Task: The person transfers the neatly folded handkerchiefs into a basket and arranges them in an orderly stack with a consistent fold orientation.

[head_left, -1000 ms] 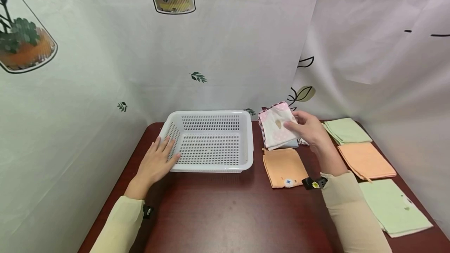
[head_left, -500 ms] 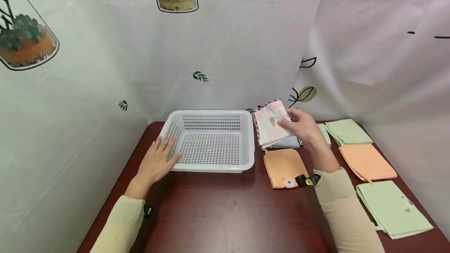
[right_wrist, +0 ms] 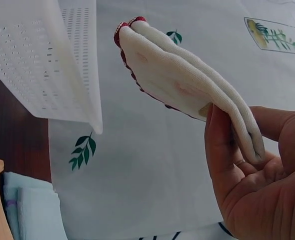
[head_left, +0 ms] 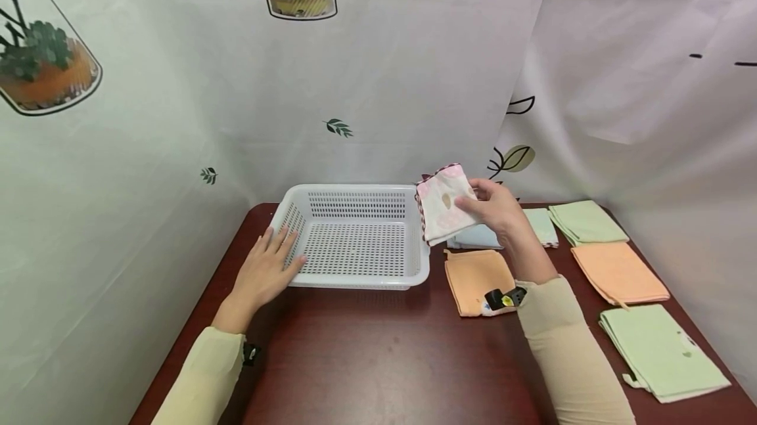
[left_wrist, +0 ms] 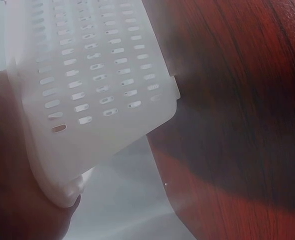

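Observation:
My right hand [head_left: 495, 207] pinches a folded white and pink towel [head_left: 445, 209] with a dark red checked edge, thumb on one face and fingers behind. In the head view the towel overlaps the right rim of a white plastic basket [head_left: 416, 267]; the right wrist view shows the folded towel [right_wrist: 187, 80] raised beside the basket [right_wrist: 72, 65]. My left hand [head_left: 266, 270] lies with spread, straight fingers on the basket's left rim. In the left wrist view the perforated basket wall [left_wrist: 95, 95] stands next to that hand [left_wrist: 17, 165]. The basket holds nothing.
Folded towels lie on the dark red table [head_left: 378, 353]: an orange one [head_left: 476, 277], a light blue one [head_left: 478, 236] and a pale green one [head_left: 539, 224]. Along the right edge are green [head_left: 588, 221], orange [head_left: 621, 272] and green [head_left: 662, 349] towels. A printed curtain [head_left: 384, 83] hangs behind.
My right hand has carried the white and pink towel left, from above the light blue towel to the basket's right rim. My left hand has stayed on the left rim.

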A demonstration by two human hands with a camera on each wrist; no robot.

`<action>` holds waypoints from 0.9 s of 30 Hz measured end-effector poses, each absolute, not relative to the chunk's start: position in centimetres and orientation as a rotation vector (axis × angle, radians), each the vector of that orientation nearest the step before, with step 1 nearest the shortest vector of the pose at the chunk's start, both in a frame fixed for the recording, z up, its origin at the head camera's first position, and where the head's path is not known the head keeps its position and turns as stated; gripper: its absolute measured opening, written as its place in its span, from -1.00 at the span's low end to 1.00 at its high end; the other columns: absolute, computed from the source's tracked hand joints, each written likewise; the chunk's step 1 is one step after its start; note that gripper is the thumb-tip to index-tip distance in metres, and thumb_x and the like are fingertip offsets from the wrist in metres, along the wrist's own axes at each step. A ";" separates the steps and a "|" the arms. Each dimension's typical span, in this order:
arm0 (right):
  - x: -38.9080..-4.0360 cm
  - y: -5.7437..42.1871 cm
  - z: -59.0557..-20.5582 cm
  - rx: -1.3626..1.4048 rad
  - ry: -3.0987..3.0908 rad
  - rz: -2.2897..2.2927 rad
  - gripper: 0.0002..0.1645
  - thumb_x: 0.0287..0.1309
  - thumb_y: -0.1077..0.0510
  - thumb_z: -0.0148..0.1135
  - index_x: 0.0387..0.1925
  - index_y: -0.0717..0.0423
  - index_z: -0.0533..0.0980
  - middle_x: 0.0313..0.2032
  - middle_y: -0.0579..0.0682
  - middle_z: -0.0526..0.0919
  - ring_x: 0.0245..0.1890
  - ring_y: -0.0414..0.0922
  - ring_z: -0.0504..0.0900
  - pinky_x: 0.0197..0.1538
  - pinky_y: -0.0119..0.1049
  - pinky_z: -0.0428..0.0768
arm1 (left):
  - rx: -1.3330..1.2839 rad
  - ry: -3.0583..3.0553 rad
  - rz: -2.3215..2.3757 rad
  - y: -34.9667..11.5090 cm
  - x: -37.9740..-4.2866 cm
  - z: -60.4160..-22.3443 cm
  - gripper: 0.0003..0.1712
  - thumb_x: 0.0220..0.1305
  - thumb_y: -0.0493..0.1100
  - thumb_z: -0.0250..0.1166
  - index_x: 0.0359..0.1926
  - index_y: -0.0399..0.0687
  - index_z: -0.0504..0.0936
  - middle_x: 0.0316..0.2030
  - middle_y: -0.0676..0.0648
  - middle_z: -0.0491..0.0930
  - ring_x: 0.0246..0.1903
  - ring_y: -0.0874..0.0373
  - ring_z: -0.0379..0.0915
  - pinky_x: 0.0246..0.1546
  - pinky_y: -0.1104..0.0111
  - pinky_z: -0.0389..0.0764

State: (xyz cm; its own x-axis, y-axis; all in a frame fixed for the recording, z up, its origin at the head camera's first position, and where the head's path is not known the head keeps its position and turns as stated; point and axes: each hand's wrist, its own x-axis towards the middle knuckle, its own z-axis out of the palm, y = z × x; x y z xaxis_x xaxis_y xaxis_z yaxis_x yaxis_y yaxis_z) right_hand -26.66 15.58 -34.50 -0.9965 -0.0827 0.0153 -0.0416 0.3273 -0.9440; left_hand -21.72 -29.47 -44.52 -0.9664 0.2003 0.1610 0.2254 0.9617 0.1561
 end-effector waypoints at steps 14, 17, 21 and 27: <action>-27.4 13.5 -34.7 -0.121 2.503 -1.787 -0.49 0.31 0.20 0.32 0.23 0.28 0.47 -0.05 0.21 0.62 -0.35 -0.20 0.65 -0.27 -0.39 0.67 | -0.322 -2.965 -0.270 -29.6 -21.8 -44.7 -0.15 0.50 0.28 -0.03 0.55 -0.17 0.18 0.55 -0.29 0.06 0.55 -0.34 -0.24 0.52 -0.14 -0.12; -27.6 13.0 -34.7 -0.119 2.483 -1.802 -0.49 0.31 0.20 0.32 0.24 0.28 0.47 -0.05 0.21 0.62 -0.35 -0.19 0.66 -0.27 -0.39 0.67 | -0.316 -2.964 -0.269 -29.5 -21.8 -44.7 -0.16 0.50 0.28 -0.02 0.55 -0.16 0.19 0.55 -0.29 0.06 0.55 -0.33 -0.24 0.52 -0.15 -0.10; -27.7 12.5 -34.8 -0.105 2.487 -1.794 -0.49 0.32 0.20 0.32 0.25 0.25 0.48 -0.05 0.20 0.61 -0.33 -0.16 0.65 -0.26 -0.38 0.66 | -0.308 -2.965 -0.261 -29.5 -21.8 -44.7 -0.15 0.49 0.29 -0.03 0.55 -0.14 0.18 0.55 -0.28 0.06 0.55 -0.33 -0.22 0.52 -0.15 -0.10; -27.9 11.6 -35.1 -0.083 2.468 -1.802 -0.49 0.31 0.21 0.31 0.26 0.22 0.47 -0.02 0.21 0.60 -0.29 -0.13 0.64 -0.26 -0.37 0.66 | -0.304 -2.972 -0.251 -29.6 -21.9 -44.7 -0.15 0.49 0.30 -0.04 0.56 -0.13 0.18 0.55 -0.28 0.06 0.55 -0.34 -0.22 0.53 -0.14 -0.12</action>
State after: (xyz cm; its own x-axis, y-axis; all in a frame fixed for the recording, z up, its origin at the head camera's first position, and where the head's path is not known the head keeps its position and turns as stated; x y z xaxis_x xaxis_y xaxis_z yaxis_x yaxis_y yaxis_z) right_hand -27.89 11.62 -35.09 -0.9950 -0.0934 -0.0365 0.0063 0.3046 -0.9525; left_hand -21.86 -29.55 -44.69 -0.9694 0.1878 0.1583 0.2117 0.9657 0.1505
